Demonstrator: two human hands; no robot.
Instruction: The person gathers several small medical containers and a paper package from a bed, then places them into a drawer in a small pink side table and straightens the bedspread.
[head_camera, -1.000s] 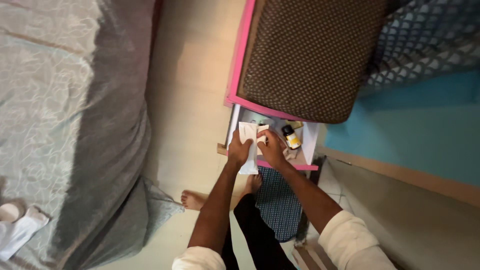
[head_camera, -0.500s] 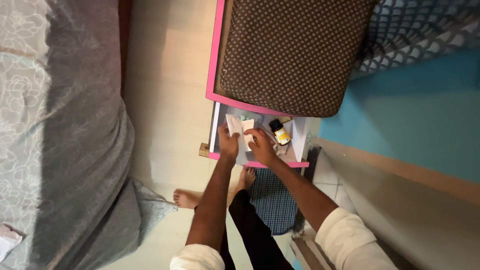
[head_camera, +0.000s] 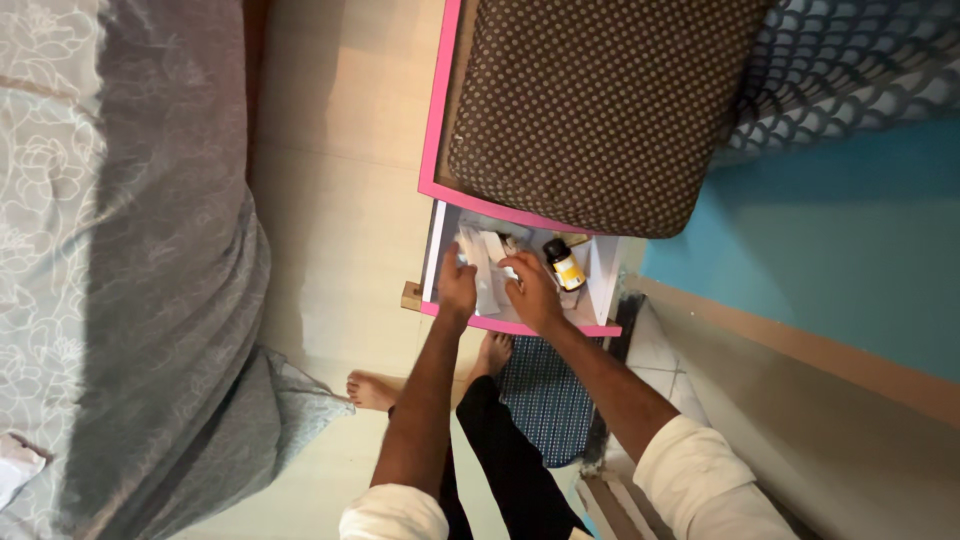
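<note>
White paper packet (head_camera: 484, 262) sits inside the open pink-edged drawer (head_camera: 520, 327) of the bedside cabinet, with both hands down on it. Left hand (head_camera: 456, 285) has fingers curled loosely over the packet's left edge; whether it truly grips or just presses is hard to tell. Right hand (head_camera: 530, 290) lies flat-ish over the packet's right side, fingers spread and slightly bent, nothing clearly pinched. Small dark bottle with a yellow label (head_camera: 563, 265) stands just beside the right hand, not touched. Brown dotted cushion (head_camera: 590, 110) rests on the cabinet top above the drawer. Grey bedspread (head_camera: 150, 270) fills the left; a bare foot (head_camera: 372, 390) and a dark patterned mat (head_camera: 545, 400) are on the floor below.

Step in hand, judged: settling the packet among the drawer contents. Next move likely calls for letting go cleanly and clearing the bottle without knocking it.
</note>
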